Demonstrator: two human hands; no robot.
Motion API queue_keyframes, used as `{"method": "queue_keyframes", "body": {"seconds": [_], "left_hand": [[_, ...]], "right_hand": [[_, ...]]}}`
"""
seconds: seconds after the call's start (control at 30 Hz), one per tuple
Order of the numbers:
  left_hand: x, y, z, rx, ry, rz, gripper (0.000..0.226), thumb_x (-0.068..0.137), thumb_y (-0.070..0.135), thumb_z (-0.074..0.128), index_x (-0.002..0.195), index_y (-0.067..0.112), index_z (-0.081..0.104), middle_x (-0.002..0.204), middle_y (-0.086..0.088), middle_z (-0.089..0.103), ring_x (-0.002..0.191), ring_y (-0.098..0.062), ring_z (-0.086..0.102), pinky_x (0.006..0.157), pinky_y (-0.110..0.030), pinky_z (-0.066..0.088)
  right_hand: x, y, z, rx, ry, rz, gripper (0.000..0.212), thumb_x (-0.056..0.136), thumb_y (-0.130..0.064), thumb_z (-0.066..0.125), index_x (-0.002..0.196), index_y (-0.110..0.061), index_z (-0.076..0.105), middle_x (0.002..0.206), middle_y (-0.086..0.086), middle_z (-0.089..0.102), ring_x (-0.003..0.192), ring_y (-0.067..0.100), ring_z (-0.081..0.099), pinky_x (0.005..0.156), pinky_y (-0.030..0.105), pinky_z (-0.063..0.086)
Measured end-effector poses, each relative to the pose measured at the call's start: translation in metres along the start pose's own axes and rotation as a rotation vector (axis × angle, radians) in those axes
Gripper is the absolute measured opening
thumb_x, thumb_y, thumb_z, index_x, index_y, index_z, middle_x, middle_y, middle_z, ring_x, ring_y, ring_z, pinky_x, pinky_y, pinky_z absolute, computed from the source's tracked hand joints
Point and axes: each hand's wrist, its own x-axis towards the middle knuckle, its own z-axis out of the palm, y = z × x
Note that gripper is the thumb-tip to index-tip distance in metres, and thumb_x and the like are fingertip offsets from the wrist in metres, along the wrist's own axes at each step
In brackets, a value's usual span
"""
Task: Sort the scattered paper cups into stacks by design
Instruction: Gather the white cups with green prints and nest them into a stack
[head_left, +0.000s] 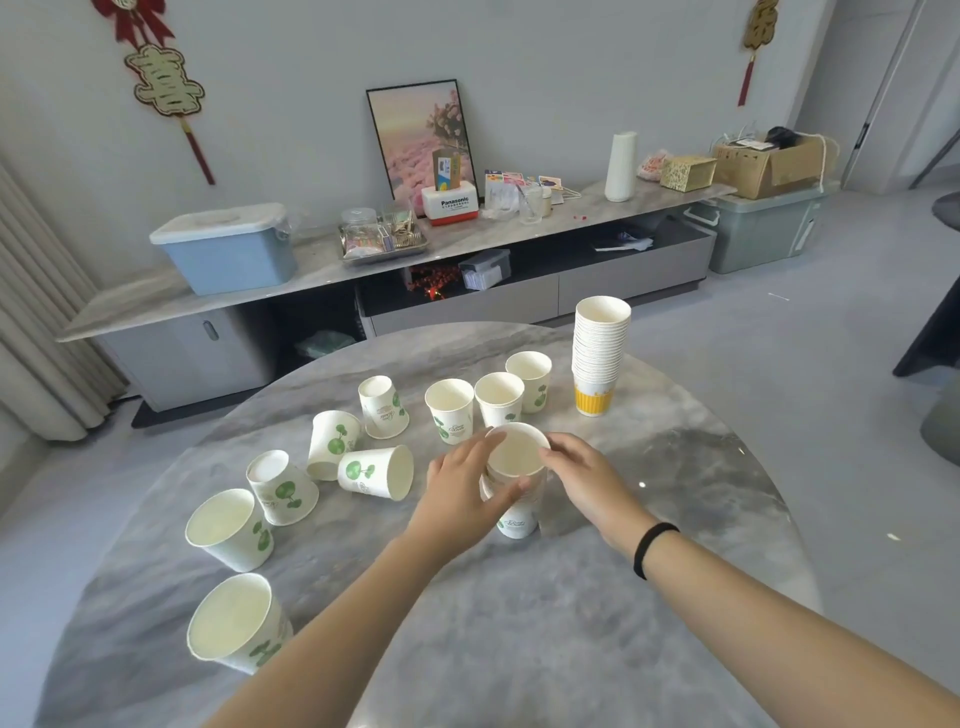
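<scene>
A stack of green-leaf paper cups (516, 470) stands at the middle of the round marble table (597, 597). My left hand (462, 491) wraps its left side, fingers curled around the upper cups. On the stack's right rim rests my right hand (584, 480). A tall stack of yellow-striped cups (599, 358) stands at the back right. Three upright green-leaf cups (450, 409) (498, 397) (530, 379) sit behind the hands. To the left, several more lie scattered: one on its side (376, 472), some inverted (383, 405) (282, 486), two upright (229, 527) (236, 621).
Beyond the table runs a long low cabinet (322, 270) carrying a blue lidded bin (228, 247), a tray of small items, a framed picture, a white vase and cardboard boxes. Grey floor lies to the right of the table.
</scene>
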Motion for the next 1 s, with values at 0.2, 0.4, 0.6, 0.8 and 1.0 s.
{"method": "queue_keyframes", "body": {"seconds": [0.2, 0.4, 0.6, 0.8, 1.0], "left_hand": [[0.029, -0.009, -0.013, -0.312, 0.152, -0.063, 0.039, 0.094, 0.043, 0.038, 0.124, 0.025, 0.055, 0.131, 0.005, 0.050, 0.121, -0.009, 0.046, 0.102, -0.033, 0.042], [0.101, -0.035, -0.011, -0.060, 0.136, -0.324, 0.035, 0.095, 0.020, 0.040, 0.127, 0.014, 0.054, 0.137, -0.008, 0.050, 0.128, -0.027, 0.041, 0.106, -0.038, 0.035], [0.123, -0.064, 0.005, 0.400, -0.119, -0.336, 0.036, 0.091, 0.028, 0.051, 0.125, 0.017, 0.054, 0.133, -0.005, 0.052, 0.128, -0.026, 0.040, 0.104, -0.036, 0.029], [0.128, -0.077, -0.003, 0.420, 0.098, -0.277, 0.021, 0.093, 0.022, 0.042, 0.083, 0.011, 0.058, 0.098, -0.011, 0.066, 0.095, -0.033, 0.056, 0.080, -0.036, 0.033], [0.142, -0.075, -0.023, 0.426, 0.214, -0.252, 0.030, 0.096, 0.025, 0.038, 0.087, 0.004, 0.058, 0.097, -0.014, 0.063, 0.093, -0.034, 0.053, 0.078, -0.036, 0.030]], "right_hand": [[0.024, -0.011, -0.003, -0.074, -0.027, -0.059, 0.026, 0.094, -0.024, 0.048, 0.117, -0.024, 0.060, 0.109, -0.012, 0.061, 0.101, 0.004, 0.055, 0.078, 0.004, 0.040], [0.097, -0.026, -0.004, -0.343, -0.054, -0.127, 0.033, 0.096, -0.019, 0.043, 0.125, -0.016, 0.058, 0.119, -0.002, 0.056, 0.096, 0.004, 0.053, 0.073, 0.010, 0.039], [0.153, 0.004, 0.006, -0.872, -0.149, -0.132, 0.033, 0.081, -0.029, 0.066, 0.113, -0.022, 0.065, 0.119, 0.006, 0.041, 0.115, 0.022, 0.042, 0.101, 0.033, 0.038], [0.153, -0.011, 0.006, -0.857, -0.020, -0.415, 0.019, 0.087, -0.028, 0.059, 0.087, -0.011, 0.068, 0.105, 0.002, 0.056, 0.096, 0.024, 0.053, 0.067, 0.028, 0.034], [0.163, -0.045, -0.003, -0.879, 0.308, -0.511, 0.022, 0.093, -0.021, 0.048, 0.091, -0.003, 0.061, 0.097, 0.016, 0.065, 0.092, 0.036, 0.057, 0.061, 0.033, 0.033]]}}
